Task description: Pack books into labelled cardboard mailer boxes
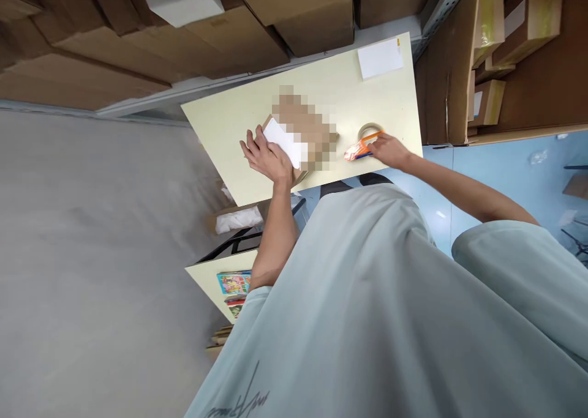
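A brown cardboard box (pixel 305 117) lies at an angle on the cream tabletop (pixel 220 130), partly hidden by pixelation. On its near left side is a white label (pixel 283 141). My left hand (pixel 271 158) rests against that side, fingers spread outward and thumb over the label's edge. Right of the box, my right hand (pixel 388 150) is closed around an orange tape dispenser (pixel 362 147) with white and dark blue parts. A roll of tape (pixel 369 129) shows just behind it; whether it is mounted on the dispenser I cannot tell.
A white sheet (pixel 380 59) lies at the table's far right corner. Stacked cartons (pixel 220 44) fill a shelf beyond the table. At right, a large open carton (pixel 443 100) holds smaller taped boxes. Colourful booklets (pixel 234 282) lie on a lower-left table.
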Demonstrator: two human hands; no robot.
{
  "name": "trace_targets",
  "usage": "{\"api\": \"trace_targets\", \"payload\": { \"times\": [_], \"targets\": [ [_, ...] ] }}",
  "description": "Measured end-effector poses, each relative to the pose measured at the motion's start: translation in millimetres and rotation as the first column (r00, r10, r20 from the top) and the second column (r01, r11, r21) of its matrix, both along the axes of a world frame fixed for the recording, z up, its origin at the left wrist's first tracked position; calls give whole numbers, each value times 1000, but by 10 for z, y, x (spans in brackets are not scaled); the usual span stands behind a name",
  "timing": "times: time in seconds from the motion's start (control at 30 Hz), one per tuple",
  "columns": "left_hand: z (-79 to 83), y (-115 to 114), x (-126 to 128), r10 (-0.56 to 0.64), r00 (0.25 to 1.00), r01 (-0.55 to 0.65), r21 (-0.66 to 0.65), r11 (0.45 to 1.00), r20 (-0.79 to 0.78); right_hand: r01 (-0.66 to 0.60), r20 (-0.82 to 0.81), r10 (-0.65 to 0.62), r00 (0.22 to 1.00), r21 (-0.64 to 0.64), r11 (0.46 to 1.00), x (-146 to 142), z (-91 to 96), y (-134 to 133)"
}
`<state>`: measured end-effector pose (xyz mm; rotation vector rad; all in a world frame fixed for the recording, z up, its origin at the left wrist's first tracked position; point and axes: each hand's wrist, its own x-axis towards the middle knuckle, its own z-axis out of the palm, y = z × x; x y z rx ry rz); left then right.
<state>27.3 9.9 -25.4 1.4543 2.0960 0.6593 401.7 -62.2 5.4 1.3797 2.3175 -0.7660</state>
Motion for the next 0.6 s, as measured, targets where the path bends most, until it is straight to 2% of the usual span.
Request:
{"api": "trace_targets", "payload": {
  "times": [0.1, 0.17, 0.3, 0.4, 0.53, 0.6],
  "targets": [
    [87, 13, 4, -65, 983, 80, -80, 994, 172, 30, 112, -36, 993, 50, 998, 394, 12, 145],
    [147, 21, 17, -100, 969, 123, -89, 988, 226, 17, 164, -36, 986, 113, 993, 440, -6, 329],
    [186, 19, 51, -35, 984, 46, -59, 997, 176, 10, 174, -41, 984, 175, 985, 138, -135, 743],
    [155, 23, 0, -97, 969, 119, -85, 989, 229, -4, 169, -21, 985, 149, 989, -110, -224, 889],
    [131, 143, -243, -166, 983, 169, -46, 984, 73, -121, 159, 107, 981, 80, 989, -290, -175, 768],
    [157, 255, -367, -243, 970, 243, -43, 969, 3, -188, 155, 180, 971, 40, 981, -400, -105, 627]
  ]
}}
